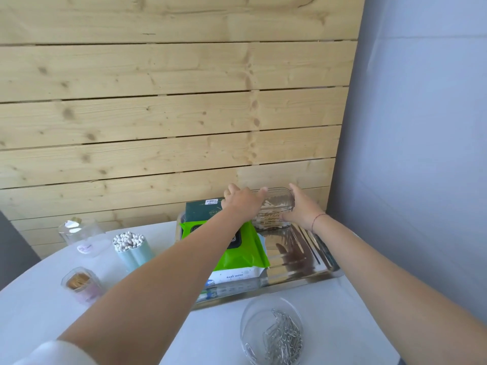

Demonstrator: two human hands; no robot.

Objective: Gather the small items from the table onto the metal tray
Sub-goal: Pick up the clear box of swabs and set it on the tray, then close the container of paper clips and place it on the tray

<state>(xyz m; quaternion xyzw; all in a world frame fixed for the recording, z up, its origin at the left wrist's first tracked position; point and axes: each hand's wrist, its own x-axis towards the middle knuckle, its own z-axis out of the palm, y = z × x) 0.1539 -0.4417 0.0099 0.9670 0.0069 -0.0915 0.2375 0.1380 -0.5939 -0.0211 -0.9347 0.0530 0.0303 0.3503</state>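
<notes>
A shiny metal tray lies on the white table. At its far right corner stands a clear plastic box of cotton swabs. My left hand grips its left side and my right hand grips its right side. A green wipes pack lies over a white baby wipes pack on the tray's left half, with a dark green box behind them.
On the table left of the tray stand a pale blue cup of cotton swabs, a clear jar, a small clear lidded container and a clear box of gold clips. A clear bowl of paper clips sits in front. A wooden plank wall rises behind.
</notes>
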